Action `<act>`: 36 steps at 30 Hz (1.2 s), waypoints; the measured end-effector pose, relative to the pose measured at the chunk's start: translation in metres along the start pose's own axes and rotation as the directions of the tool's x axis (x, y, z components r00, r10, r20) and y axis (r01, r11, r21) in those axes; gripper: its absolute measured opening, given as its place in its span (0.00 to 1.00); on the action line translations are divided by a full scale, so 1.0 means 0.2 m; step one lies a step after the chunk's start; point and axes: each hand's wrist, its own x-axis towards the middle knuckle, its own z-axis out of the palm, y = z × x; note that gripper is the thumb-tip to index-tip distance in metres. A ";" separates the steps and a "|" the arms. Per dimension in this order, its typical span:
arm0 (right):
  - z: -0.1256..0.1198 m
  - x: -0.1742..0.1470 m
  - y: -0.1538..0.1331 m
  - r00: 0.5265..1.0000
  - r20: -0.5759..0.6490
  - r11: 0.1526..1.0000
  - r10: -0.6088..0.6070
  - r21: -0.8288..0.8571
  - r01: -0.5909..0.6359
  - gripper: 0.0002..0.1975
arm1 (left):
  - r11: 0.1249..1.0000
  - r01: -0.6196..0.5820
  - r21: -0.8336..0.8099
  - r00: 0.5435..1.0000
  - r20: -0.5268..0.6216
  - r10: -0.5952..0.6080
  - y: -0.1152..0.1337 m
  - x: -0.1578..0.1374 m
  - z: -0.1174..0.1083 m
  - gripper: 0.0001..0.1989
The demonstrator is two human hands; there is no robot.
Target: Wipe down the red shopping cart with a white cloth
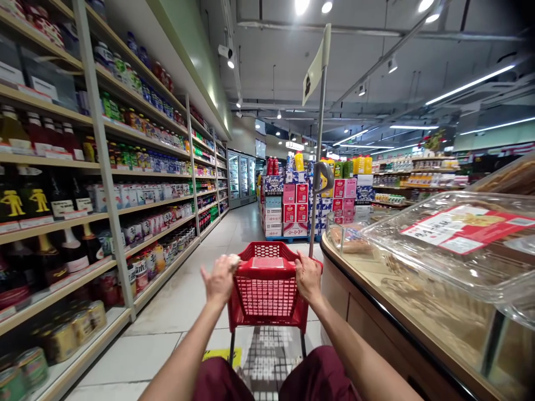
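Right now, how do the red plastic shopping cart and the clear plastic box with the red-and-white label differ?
The red plastic shopping cart has red latticed walls; the clear plastic box with the red-and-white label is see-through. The cart stands on the pale tiled floor, with the left hand and right hand at its handle; the box sits at the wood-sided counter to the right, touched by neither. Both look plastic and show some red.
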 end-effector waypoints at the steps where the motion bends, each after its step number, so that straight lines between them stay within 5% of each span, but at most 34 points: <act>1: 0.00 0.00 0.00 1.000 0.004 1.000 0.001 0.002 -0.001 0.22 | 0.998 0.066 0.020 0.998 -0.014 -0.066 -0.04 0.01 -0.01 0.19; 3: 0.02 -0.01 -0.02 0.999 0.036 1.000 -0.027 0.010 0.027 0.21 | 0.997 0.070 0.020 0.998 -0.006 -0.070 -0.03 0.00 0.00 0.19; 8: 0.04 0.00 -0.09 0.994 0.088 0.998 -0.062 0.035 0.059 0.20 | 0.975 -0.207 -0.084 0.977 0.040 0.211 0.09 -0.03 0.03 0.20; 14: -0.02 0.01 -0.02 1.000 -0.012 0.999 0.029 -0.033 -0.029 0.20 | 0.992 0.127 0.019 0.992 -0.020 -0.127 -0.02 0.01 0.00 0.19; 20: 0.03 0.01 -0.10 0.994 0.076 0.997 -0.082 -0.007 0.083 0.19 | 0.953 -0.270 -0.137 0.960 0.041 0.278 0.23 -0.03 0.06 0.19; 24: -0.01 0.01 -0.04 0.999 0.042 1.000 -0.008 -0.023 0.009 0.20 | 0.999 0.025 -0.030 0.998 0.051 -0.023 0.13 0.02 0.01 0.18; 26: -0.02 0.00 -0.01 1.000 0.030 1.000 -0.004 -0.029 0.005 0.19 | 0.996 0.084 -0.019 0.994 0.065 -0.083 0.16 0.03 0.01 0.17; 28: -0.02 0.00 0.00 0.999 0.035 1.000 -0.010 -0.027 0.011 0.20 | 0.992 -0.097 -0.086 0.988 0.114 0.107 0.27 0.02 0.03 0.17; 31: -0.03 0.00 0.01 0.999 0.052 1.000 0.000 -0.012 0.001 0.20 | 0.919 -0.341 -0.197 0.919 0.139 0.370 0.41 0.01 0.05 0.17; 33: -0.05 0.00 0.04 0.999 0.036 0.999 0.036 -0.014 -0.036 0.20 | 0.945 -0.270 -0.185 0.940 0.164 0.301 0.39 0.03 0.02 0.17; 36: -0.08 0.00 0.07 0.997 -0.005 0.997 0.079 -0.017 -0.079 0.21 | 0.997 -0.001 -0.072 0.983 0.184 0.015 0.31 0.07 -0.03 0.17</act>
